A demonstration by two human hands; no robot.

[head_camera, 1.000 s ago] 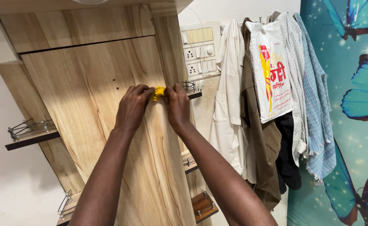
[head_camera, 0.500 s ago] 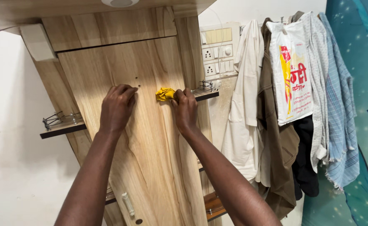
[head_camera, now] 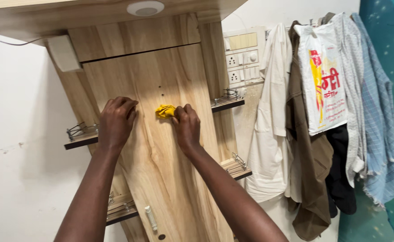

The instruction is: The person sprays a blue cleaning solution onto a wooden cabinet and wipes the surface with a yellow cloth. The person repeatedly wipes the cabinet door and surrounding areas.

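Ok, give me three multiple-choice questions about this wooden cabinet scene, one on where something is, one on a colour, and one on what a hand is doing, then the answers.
1. Where do the hanging clothes sit relative to the wooden door panel?
A. To its right
B. To its left
C. Below it on the floor

2. What colour is the cloth at the right hand?
A. Blue
B. Yellow
C. White

3. What is the left hand doing?
A. Holding the white handle
B. Hanging away from the cabinet
C. Resting on the door panel with fingers curled

Answers:
1. A, the clothes hang on the wall right of the panel, past the switch board.
2. B, the bunched cloth by the right fingers is bright yellow.
3. C, the left hand lies against the wood, well above the handle.
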